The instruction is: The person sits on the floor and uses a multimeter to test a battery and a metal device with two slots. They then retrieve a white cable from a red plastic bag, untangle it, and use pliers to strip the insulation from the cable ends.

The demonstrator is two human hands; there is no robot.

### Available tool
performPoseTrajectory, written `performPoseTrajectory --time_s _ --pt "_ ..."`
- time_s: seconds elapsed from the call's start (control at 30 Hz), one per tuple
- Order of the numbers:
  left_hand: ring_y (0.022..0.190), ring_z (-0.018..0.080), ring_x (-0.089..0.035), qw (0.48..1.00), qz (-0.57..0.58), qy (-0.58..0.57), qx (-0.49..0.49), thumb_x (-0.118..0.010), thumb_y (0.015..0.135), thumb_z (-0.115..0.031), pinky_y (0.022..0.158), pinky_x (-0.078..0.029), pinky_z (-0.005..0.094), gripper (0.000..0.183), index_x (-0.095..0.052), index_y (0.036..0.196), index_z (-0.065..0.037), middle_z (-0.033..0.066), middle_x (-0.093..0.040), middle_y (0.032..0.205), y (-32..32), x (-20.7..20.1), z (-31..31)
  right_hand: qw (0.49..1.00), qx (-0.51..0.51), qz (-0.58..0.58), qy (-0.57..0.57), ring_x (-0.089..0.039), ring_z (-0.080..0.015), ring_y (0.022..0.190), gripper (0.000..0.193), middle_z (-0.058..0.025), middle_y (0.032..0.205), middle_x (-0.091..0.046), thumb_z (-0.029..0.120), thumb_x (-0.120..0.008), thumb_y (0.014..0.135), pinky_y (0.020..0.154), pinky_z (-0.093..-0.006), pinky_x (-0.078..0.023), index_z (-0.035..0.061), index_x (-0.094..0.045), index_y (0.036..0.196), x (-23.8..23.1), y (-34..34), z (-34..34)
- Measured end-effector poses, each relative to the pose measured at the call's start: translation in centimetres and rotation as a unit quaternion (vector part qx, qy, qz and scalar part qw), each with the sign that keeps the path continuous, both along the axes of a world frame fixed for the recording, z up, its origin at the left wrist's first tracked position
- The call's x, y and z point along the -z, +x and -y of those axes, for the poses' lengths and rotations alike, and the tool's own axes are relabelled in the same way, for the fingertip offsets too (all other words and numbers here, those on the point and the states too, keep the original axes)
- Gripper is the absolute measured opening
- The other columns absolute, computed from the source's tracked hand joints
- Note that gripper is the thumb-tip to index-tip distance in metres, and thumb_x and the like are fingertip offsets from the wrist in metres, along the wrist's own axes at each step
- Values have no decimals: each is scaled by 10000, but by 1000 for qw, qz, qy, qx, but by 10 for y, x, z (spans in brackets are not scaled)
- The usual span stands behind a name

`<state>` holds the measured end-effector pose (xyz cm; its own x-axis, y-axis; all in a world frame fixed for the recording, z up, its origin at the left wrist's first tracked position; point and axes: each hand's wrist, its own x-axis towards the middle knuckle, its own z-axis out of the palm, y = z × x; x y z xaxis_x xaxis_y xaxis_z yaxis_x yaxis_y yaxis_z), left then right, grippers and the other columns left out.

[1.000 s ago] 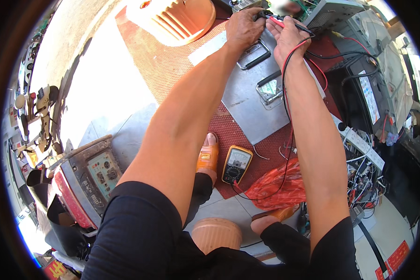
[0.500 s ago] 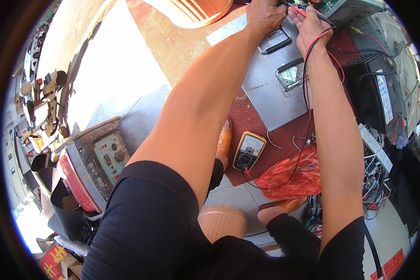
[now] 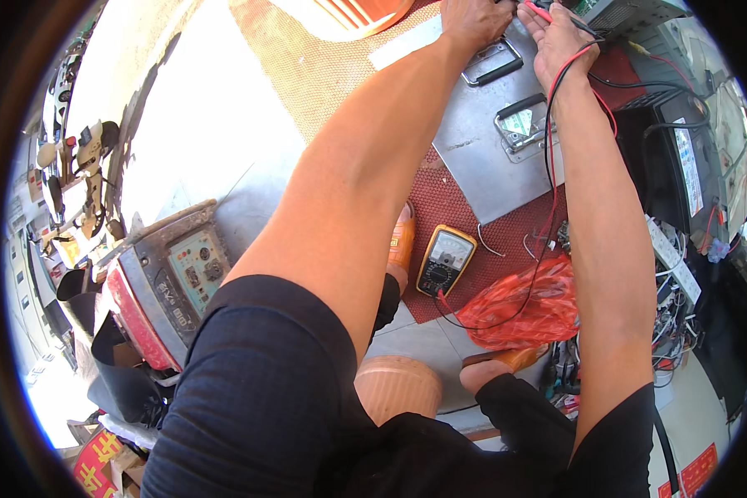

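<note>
The red probe point(image 3: 539, 11) lies at the top edge of the view, in the person's right hand point(image 3: 559, 43), whose half-curled fingers grip it. The left hand point(image 3: 476, 21) is just beside it, fingers bent; what they grip, if anything, cannot be told. Red and black leads point(image 3: 549, 137) hang past the right wrist. Below the hands lies a grey metal case point(image 3: 481, 162) with two handles, on a red mat point(image 3: 437, 195). Nearer the person, a yellow-rimmed multimeter point(image 3: 446, 261) rests beside a crumpled red bag point(image 3: 523, 305).
</note>
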<state>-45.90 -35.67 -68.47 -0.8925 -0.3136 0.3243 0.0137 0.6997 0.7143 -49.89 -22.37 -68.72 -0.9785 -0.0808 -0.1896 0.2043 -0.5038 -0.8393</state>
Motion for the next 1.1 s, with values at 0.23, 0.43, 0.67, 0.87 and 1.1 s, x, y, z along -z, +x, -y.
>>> performPoseTrajectory --time_s 0.23,0.43,0.67,0.87,1.1 --pt "987 377 -753 996 71 19 -58 -754 881 -454 883 -578 476 412 -805 1230 -241 158 -797 1012 -2 0 -4 994 30 -83 61 -762 -233 756 253 -190 940 -736 149 -637 1068 698 -326 -663 -101 -650 1101 -21 18 -5" --pt "1012 378 -748 995 87 20 -47 -728 903 -434 898 -573 485 413 -788 1262 -239 152 -798 1046 1 -4 -3 980 18 -158 121 -765 -223 796 277 -148 957 -726 179 -639 1075 740 -329 -654 -95 -656 1111 -14 11 -3" --pt "1037 386 -740 997 63 25 -44 -716 909 -445 906 -570 492 427 -779 1274 -233 165 -792 1064 1 -1 -3 974 -10 -181 137 -776 -251 857 316 -148 1013 -724 225 -641 1088 810 -356 -664 -83 -673 1152 -5 3 -6" --pt "1031 390 -739 997 66 28 -38 -715 909 -446 898 -568 497 428 -778 1276 -235 163 -792 1058 0 0 -2 952 -50 -218 210 -776 -222 859 345 -156 992 -759 246 -647 1084 811 -335 -647 -84 -685 1179 -4 -5 -12" --pt "1032 391 -736 996 71 23 -44 -720 905 -442 896 -566 495 426 -780 1274 -238 161 -792 1048 0 -1 -2 944 -47 -238 222 -778 -212 855 323 -159 971 -765 222 -662 1071 817 -336 -643 -85 -696 1167 -6 -4 -11"
